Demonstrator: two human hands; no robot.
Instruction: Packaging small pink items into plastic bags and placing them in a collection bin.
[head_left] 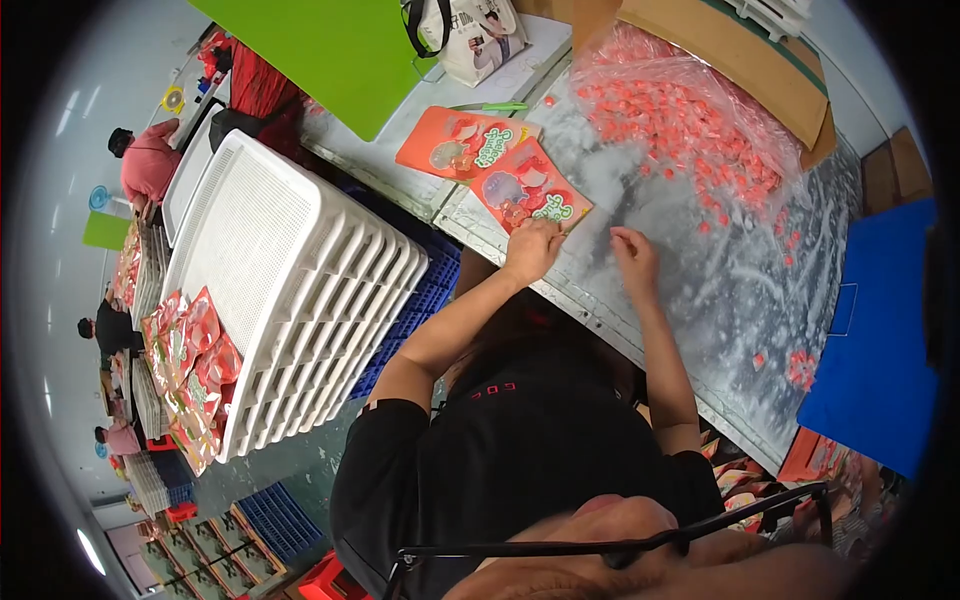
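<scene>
The person stands at a metal-topped desk (740, 290) and leans over it with both bare arms stretched forward. The left hand (533, 247) rests on the near corner of an orange-red printed pouch (528, 190), its fingers curled down together onto the pouch's edge, pinning it against the desk; whether they actually pinch the foil I cannot tell from here. A second pouch of the same kind (462, 143) lies just behind the first, the two overlapping slightly. The right hand (634, 253) sits just beside the left, on the bare metal, with its fingers drawn together at the tips as if closed on something very small; what is between them is too small to make out.

Beyond the hands, a large clear plastic bag (690, 110) lies on the desk full of small pink-orange wrapped sweets, and loose sweets (722, 205) are scattered from its mouth across the metal toward the right hand. A few more lie near a blue board (880, 350) at the right end of the desk. A green pen-like tool (490, 106) lies behind the pouches. To the person's left stands a tall stack of white plastic trays (300, 280), with more filled pouches (190, 370) heaped beside it. Other workers (148, 160) sit further off along that side.
</scene>
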